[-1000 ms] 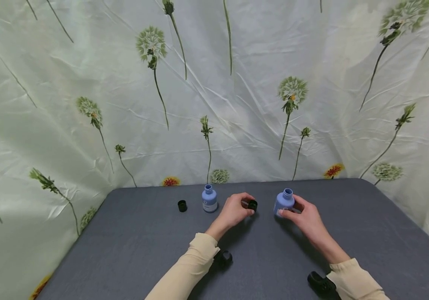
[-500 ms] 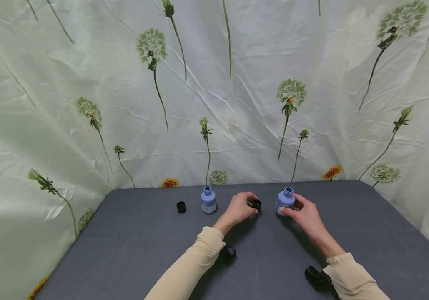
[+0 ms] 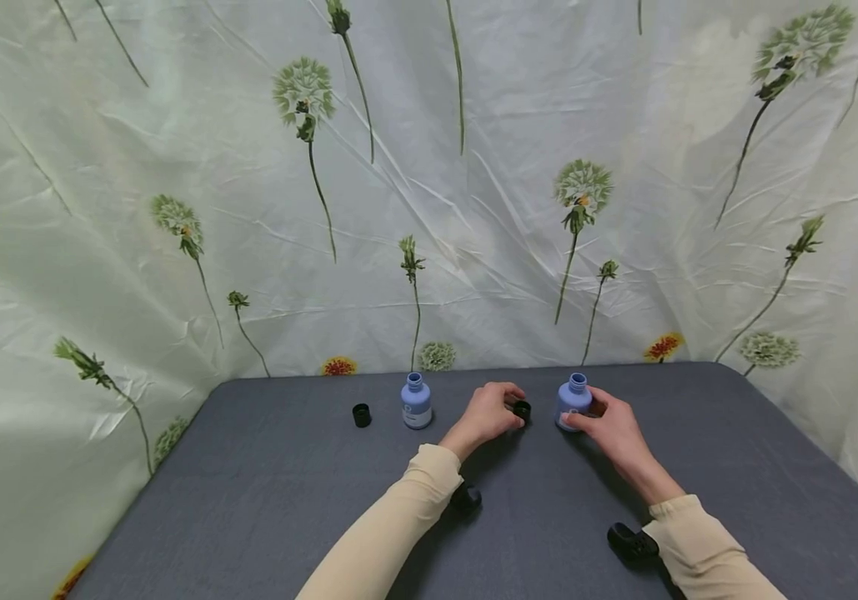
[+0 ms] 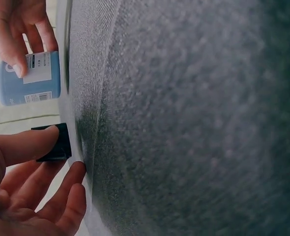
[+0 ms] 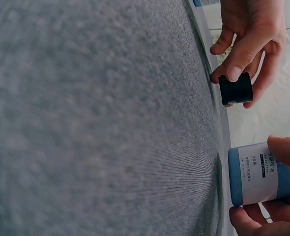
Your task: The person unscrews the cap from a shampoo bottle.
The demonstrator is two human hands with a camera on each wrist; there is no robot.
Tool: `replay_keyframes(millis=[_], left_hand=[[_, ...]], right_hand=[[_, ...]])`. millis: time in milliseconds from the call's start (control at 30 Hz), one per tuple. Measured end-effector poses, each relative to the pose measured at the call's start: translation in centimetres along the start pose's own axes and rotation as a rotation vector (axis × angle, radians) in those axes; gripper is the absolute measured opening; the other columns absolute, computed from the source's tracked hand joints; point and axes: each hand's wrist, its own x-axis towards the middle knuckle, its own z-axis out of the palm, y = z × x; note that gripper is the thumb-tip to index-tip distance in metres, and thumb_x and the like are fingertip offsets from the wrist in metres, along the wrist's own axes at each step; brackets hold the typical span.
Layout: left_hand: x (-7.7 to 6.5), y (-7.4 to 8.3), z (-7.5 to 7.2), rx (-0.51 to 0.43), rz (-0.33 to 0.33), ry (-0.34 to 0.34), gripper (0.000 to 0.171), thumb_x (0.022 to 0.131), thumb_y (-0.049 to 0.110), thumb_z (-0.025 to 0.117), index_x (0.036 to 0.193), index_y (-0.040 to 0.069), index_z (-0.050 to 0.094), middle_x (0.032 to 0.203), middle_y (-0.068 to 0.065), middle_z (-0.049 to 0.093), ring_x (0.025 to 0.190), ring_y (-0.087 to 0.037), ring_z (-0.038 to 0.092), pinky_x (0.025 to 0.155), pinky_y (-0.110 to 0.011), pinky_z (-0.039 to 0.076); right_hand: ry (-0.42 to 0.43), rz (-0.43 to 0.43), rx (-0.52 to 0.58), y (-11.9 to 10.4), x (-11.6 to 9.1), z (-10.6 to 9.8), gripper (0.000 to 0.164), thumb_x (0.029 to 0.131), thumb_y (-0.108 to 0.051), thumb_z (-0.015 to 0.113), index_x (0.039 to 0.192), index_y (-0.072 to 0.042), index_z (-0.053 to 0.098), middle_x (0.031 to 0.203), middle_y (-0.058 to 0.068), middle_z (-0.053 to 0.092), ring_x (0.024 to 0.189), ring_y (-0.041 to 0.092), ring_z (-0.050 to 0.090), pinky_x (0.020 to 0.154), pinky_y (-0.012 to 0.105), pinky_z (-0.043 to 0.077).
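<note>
In the head view my left hand (image 3: 487, 414) pinches a black bottle cap (image 3: 522, 411) close over the table, its thumb on the near side. My right hand (image 3: 614, 427) grips a small blue bottle (image 3: 573, 403) round its body; the bottle is upright and its neck is uncapped. The left wrist view shows the thumb lying across the dark cap (image 4: 60, 142), with the labelled bottle (image 4: 37, 78) a short way off. From the right wrist, the bottle's white label (image 5: 258, 172) faces the camera, and thumb and fingers hold its two sides.
A second blue bottle (image 3: 417, 402), also uncapped, stands left of my left hand. Another black cap (image 3: 362, 415) sits on the dark grey table (image 3: 286, 500) left of that bottle. Behind the table hangs a pale curtain (image 3: 474, 200) with dandelion prints. Black wrist devices (image 3: 633, 543) sit under both cuffs.
My left hand has shifted a little to the right with the cap, nearer the bottle. The right hand keeps its grip on the bottle, almost in the same place.
</note>
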Motion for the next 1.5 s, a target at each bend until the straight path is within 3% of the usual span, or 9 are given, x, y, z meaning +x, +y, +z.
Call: replay_keyframes(millis=[367,800,1200,1500], left_hand=[[0.8,0.1,0.5,0.013,0.0,-0.051,0.027,0.076,0.008,0.085,0.1,0.013,0.073,0.093,0.003,0.07,0.087,-0.013,0.062,0.081,-0.028,0.048],[1.4,0.1,0.6,0.025,0.004,-0.104,0.024,0.078,0.01,0.084,0.1,0.009,0.071,0.081,0.004,0.06,0.073,-0.011,0.052,0.071,-0.025,0.044],[1.1,-0.1,0.3,-0.019,-0.012,-0.084,0.024,0.078,0.005,0.083,0.098,0.007,0.071,0.081,0.003,0.062,0.073,-0.011,0.054,0.071,-0.026,0.046],[1.1,-0.5,0.4,-0.036,-0.011,-0.076,0.028,0.076,0.007,0.085,0.101,0.009,0.072,0.084,0.004,0.064,0.076,-0.011,0.056,0.073,-0.026,0.047]], right_hand=[[-0.019,0.003,-0.03,0.7,0.5,-0.6,0.065,0.09,-0.01,0.07,0.141,0.014,0.039,0.13,0.034,0.053,0.117,0.043,0.054,0.089,0.048,0.049],[-0.035,-0.039,-0.057,1.6,0.9,-1.1,0.063,0.089,-0.01,0.072,0.138,0.014,0.042,0.126,0.033,0.056,0.113,0.041,0.056,0.089,0.047,0.048],[-0.089,-0.026,-0.071,1.7,1.4,-1.6,0.068,0.09,-0.016,0.073,0.14,0.014,0.039,0.128,0.034,0.054,0.116,0.042,0.055,0.089,0.047,0.049],[-0.085,-0.009,-0.076,1.5,1.5,-1.6,0.069,0.089,-0.016,0.073,0.14,0.015,0.039,0.128,0.035,0.053,0.116,0.044,0.054,0.092,0.051,0.047]])
